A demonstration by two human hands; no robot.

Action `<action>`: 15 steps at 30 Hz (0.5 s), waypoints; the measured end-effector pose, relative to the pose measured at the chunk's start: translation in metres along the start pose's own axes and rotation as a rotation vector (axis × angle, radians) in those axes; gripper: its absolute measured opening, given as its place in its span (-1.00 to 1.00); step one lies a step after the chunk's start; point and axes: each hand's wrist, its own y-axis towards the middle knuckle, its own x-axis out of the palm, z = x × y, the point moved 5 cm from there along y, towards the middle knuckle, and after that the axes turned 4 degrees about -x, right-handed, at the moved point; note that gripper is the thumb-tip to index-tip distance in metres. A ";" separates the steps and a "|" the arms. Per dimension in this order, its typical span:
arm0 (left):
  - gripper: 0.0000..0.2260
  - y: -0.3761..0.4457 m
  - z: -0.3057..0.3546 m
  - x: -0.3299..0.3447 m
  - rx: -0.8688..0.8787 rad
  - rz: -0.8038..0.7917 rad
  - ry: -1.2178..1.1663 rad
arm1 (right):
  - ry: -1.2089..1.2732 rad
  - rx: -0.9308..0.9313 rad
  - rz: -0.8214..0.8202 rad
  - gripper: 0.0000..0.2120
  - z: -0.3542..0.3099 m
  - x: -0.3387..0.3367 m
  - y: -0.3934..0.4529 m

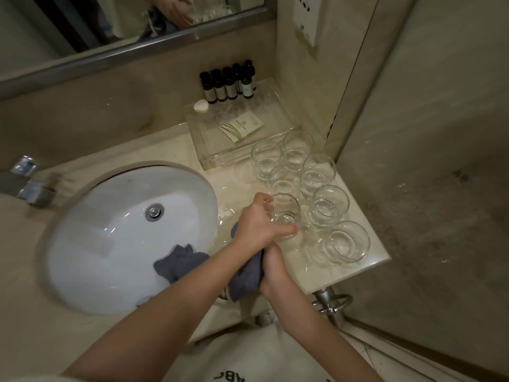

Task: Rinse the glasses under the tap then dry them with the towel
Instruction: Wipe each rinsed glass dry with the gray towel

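Beside a bathroom sink (82, 238), on a wet counter (366, 260), the left hand (259, 227) is gripping a glass (285, 216) while the right hand (272, 268) is clutching a grey towel (245, 279).

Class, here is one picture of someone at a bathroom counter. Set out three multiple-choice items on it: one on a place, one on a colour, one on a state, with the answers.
1. Where do the dark bottles stand?
A. In the basin
B. At the back of the clear tray, by the wall
C. On the floor

2. What colour is the towel?
A. White
B. Red
C. Grey

3. How is the glass at the left hand?
A. Mouth up, gripped by the hand
B. Lying in the basin
C. Upside down on the tray

Answers:
1. B, as the dark bottles stand in a row at the far end of the clear tray.
2. C, as the towel that the right hand holds is grey.
3. A, as the left hand curls round the glass, whose rim faces up.
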 end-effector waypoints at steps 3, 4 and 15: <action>-0.30 -0.006 -0.006 -0.028 -0.028 -0.034 -0.318 | -0.071 -0.029 -0.018 -0.77 0.003 0.009 -0.003; -0.34 -0.009 -0.007 -0.039 -0.031 -0.042 -0.412 | -0.095 -0.029 -0.027 -0.81 0.005 0.010 -0.002; -0.38 -0.033 -0.034 -0.138 0.013 0.046 -1.001 | -0.146 -0.252 -0.044 -0.88 -0.020 0.033 -0.013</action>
